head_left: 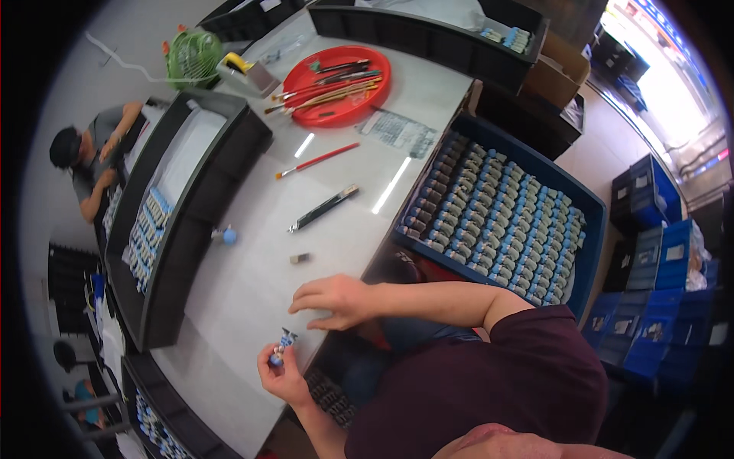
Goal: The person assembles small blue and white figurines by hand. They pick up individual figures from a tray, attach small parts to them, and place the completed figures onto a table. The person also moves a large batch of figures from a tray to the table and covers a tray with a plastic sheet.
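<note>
A small blue, white and grey figurine (284,346) is pinched between the thumb and fingers of my left hand (283,376), over the near edge of the white table (229,306). My right hand (336,301) hovers just beyond it, fingers stretched and somewhat apart, holding nothing. Past my right hand lies a small grey block (300,258). Farther along the tabletop are a slim dark tool (325,208) and a red-handled paintbrush (317,161). Another small blue and grey figurine (225,236) rests beside the long black bin.
A red round tray (382,99) holds several brushes. Black bins (222,153) with figurines line the far side. At my right, a blue crate (596,229) holds rows of figurines. A green fan (191,57) stands at the back; another person (95,161) works beyond.
</note>
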Tool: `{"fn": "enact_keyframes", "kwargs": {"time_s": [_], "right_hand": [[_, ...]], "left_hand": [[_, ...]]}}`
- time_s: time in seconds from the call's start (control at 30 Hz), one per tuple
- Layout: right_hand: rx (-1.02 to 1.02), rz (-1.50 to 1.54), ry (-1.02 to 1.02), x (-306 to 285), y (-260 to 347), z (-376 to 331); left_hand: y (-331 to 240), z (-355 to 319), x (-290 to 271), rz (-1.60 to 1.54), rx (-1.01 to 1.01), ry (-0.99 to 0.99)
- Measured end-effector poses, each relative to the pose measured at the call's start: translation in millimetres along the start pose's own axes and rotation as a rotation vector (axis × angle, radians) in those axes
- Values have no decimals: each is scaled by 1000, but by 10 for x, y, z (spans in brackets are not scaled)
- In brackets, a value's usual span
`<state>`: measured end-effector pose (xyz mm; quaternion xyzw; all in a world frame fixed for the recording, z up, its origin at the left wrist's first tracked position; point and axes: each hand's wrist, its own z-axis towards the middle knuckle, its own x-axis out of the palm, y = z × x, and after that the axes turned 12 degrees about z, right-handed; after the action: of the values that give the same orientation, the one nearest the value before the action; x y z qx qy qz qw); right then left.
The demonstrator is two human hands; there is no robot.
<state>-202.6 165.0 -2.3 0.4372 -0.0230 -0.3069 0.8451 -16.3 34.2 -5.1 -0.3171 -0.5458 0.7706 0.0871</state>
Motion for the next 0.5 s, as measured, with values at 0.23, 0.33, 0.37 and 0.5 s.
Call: {"fn": "enact_keyframes", "kwargs": {"time_s": [0.23,0.33,0.37,0.5], "right_hand": [[-131,105,5,-18,-11,4],[-152,88,-20,-145,-125,55],[-159,67,-18,-241,-143,102],[-170,10,12,-651,-221,357]], "left_hand": [[-451,154,263,-235,-255,181],[-545,333,436,-367,-350,278],[-570,407,481,-383,-365,314],[-703,709,683,-494,-465,427]]}}
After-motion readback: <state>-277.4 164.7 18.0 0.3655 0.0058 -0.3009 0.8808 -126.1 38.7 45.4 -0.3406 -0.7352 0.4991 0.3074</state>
